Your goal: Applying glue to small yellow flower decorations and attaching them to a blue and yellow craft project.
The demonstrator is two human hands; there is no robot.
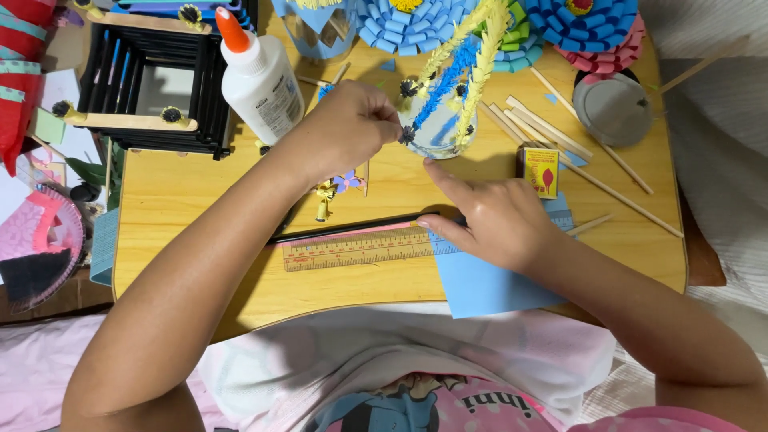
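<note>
My left hand (348, 124) pinches a small dark paper flower (407, 135) against the side of a clear glass jar (436, 132). The jar holds yellow and blue curled paper stems (472, 60). My right hand (492, 216) rests flat on the table just below the jar, its index finger pointing up toward the jar's base. Its fingers press on a blue paper sheet (480, 284), the end of a pink ruler (356, 248) and a thin black stick (352, 228).
A white glue bottle (260, 80) with an orange cap stands at the upper left beside a black stick frame (156, 80). A small yellow box (542, 170), wooden sticks (576, 152), a grey lid (612, 108) and folded paper flowers (408, 24) lie at the back.
</note>
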